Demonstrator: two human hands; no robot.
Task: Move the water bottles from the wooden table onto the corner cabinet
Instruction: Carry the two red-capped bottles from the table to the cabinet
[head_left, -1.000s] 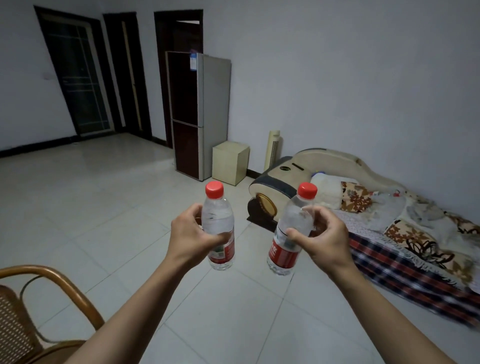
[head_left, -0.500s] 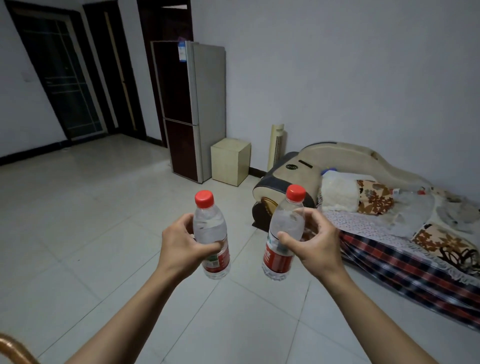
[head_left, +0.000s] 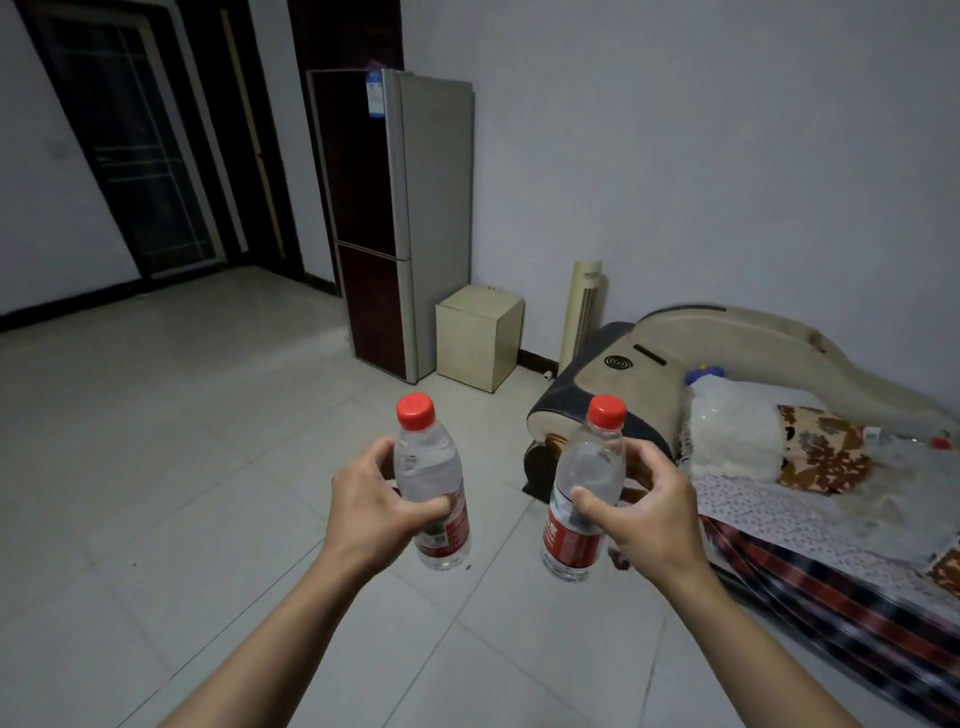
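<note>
I carry two clear water bottles with red caps and red labels, both upright over the tiled floor. My left hand (head_left: 371, 506) grips the left bottle (head_left: 428, 467) round its middle. My right hand (head_left: 649, 514) grips the right bottle (head_left: 587, 483) the same way. A small cream cabinet (head_left: 478, 338) stands on the floor ahead against the far wall, beside the fridge. The wooden table is out of view.
A tall dark-fronted fridge (head_left: 395, 218) stands left of the cream cabinet. A cream tower fan (head_left: 582, 312) is on the cabinet's right. A sofa (head_left: 727, 364) with blankets and cushions fills the right side. Dark doors (head_left: 130, 156) line the far left wall.
I have walked forward; the fridge, cabinet and sofa are nearer. The wicker chair has left the view at lower left. Both hands keep their hold on the bottles.
</note>
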